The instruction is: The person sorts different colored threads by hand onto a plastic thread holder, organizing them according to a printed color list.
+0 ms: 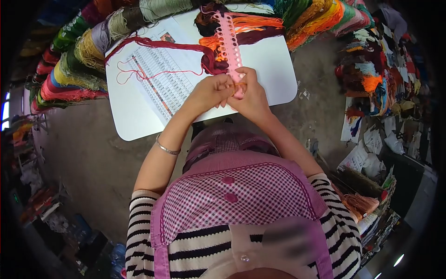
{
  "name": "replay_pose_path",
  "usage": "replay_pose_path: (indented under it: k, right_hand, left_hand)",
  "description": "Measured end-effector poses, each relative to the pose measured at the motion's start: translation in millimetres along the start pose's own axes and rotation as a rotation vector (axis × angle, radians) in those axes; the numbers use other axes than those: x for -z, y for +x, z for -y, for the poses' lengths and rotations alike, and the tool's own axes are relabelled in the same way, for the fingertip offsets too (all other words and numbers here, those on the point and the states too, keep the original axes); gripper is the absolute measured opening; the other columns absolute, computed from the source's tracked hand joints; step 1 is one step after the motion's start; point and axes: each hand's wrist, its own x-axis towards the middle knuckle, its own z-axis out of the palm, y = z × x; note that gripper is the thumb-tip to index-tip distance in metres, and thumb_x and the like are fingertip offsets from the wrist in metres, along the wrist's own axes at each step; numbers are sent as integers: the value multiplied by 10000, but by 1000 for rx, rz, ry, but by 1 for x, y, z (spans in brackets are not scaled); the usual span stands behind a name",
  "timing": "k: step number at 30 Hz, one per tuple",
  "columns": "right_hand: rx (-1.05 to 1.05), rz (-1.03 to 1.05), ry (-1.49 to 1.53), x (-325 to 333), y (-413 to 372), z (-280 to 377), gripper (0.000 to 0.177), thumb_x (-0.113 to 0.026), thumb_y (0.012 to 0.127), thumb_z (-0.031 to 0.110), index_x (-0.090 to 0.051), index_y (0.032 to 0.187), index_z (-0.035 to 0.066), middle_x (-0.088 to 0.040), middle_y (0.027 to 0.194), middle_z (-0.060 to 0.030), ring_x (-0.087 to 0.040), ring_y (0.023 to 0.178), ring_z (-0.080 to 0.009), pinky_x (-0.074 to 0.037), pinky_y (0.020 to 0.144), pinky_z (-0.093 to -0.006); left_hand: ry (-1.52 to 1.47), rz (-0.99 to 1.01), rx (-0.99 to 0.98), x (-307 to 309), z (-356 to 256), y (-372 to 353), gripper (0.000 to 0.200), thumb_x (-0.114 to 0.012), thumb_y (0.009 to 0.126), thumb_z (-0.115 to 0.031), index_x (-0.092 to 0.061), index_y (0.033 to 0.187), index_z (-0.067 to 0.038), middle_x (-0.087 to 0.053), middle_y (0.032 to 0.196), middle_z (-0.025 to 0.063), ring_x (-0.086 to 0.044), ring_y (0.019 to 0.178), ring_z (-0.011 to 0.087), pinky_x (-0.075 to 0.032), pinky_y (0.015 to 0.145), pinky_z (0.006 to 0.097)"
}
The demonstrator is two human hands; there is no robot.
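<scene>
A pink strip with rows of holes, like a floss holder card [227,44], runs down the white board. My right hand [251,95] is closed around its lower end, the thumb lying along the strip. My left hand [213,93] meets it there, fingertips pinched on a thin orange thread [240,85] that crosses the strip's end. Threads hang from the holes higher up: orange skeins [258,22] to the right and dark red thread [213,63] on the left. The fingers partly hide the strip's bottom end.
A printed chart [155,76] lies on the white board [278,76] under a long dark red skein [162,43] and a loose pink-red strand. Thick bundles of coloured thread [79,69] hang around the board's back and left. More skeins and papers [371,79] fill the right side.
</scene>
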Motion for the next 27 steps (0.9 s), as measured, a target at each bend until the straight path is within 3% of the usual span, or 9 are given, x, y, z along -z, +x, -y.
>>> replay_pose_path:
  k: [3, 10, 13, 16, 18, 19, 21, 23, 27]
  right_hand:
    - [-129, 154, -38, 5, 5, -2, 584, -726, 646, 128, -455, 1150, 14, -563, 698, -71, -585, 614, -184, -489, 601, -311]
    - [-192, 192, -51, 9, 9, 6, 579, -719, 636, 149, -474, 1141, 7, -583, 691, -76, -610, 624, -202, -495, 610, -307]
    - [-206, 220, -84, 8, 10, 10, 588, -718, 628, 149, -473, 1144, 10, -585, 687, -73, -616, 626, -204, -497, 611, -313]
    - [-222, 238, -90, 7, 10, 11, 575, -721, 638, 158, -474, 1138, 19, -559, 682, -64, -589, 606, -202, -486, 606, -318]
    - [-198, 263, -107, 9, 11, 10, 603, -755, 646, 199, -470, 1148, 24, -531, 741, -73, -564, 664, -211, -467, 628, -326]
    - [-189, 270, -110, 11, 10, 10, 603, -755, 646, 199, -470, 1148, 24, -531, 741, -73, -564, 664, -211, -467, 628, -326]
    - [-111, 241, -59, 16, 5, 8, 670, -799, 635, 256, -464, 1168, 29, -505, 828, -88, -539, 740, -229, -448, 645, -330]
    - [-86, 180, -74, 14, 4, 5, 706, -813, 621, 275, -460, 1179, 25, -506, 874, -102, -535, 791, -242, -447, 677, -340]
    - [154, 39, -446, 9, 13, 4, 793, -819, 611, 297, -438, 1241, 2, -523, 1073, -181, -518, 986, -323, -436, 839, -404]
  left_hand:
    - [233, -272, -353, 22, 11, -21, 157, -593, 912, -180, -605, 905, -23, -530, 793, -27, -482, 769, 65, -403, 689, 215]
    - [-156, -689, 115, 131, 17, -164, 274, -524, 911, -302, -499, 693, -137, -405, 622, -70, -324, 511, 32, -234, 445, 207]
    - [-395, -861, 86, 187, 35, -209, 246, -507, 941, -320, -473, 771, -145, -365, 623, -82, -299, 504, 24, -190, 417, 190]
    - [-668, -838, -267, 221, 56, -226, 218, -523, 939, -324, -549, 958, -108, -532, 737, -30, -471, 611, 34, -292, 478, 169]
    - [-99, -1390, -141, 188, 33, -198, 358, -544, 935, -267, -511, 1225, -60, -634, 1012, 78, -595, 893, 109, -444, 687, 230]
    - [206, -1429, -140, 194, 62, -195, 464, -598, 900, -210, -479, 1312, -33, -587, 1220, 137, -539, 1135, 181, -421, 915, 325]
    - [932, -1243, -380, 163, 79, -175, 370, -677, 826, -213, -612, 1146, -39, -640, 1064, 131, -588, 1024, 233, -435, 895, 340]
    - [1100, -1300, -265, 97, 67, -150, 298, -708, 767, -175, -667, 1052, -99, -653, 992, 100, -589, 890, 259, -458, 793, 358]
    - [1027, -1248, -159, 28, 47, -125, 532, -734, 737, -254, -556, 1209, -85, -618, 1086, 106, -471, 1120, 319, -282, 904, 442]
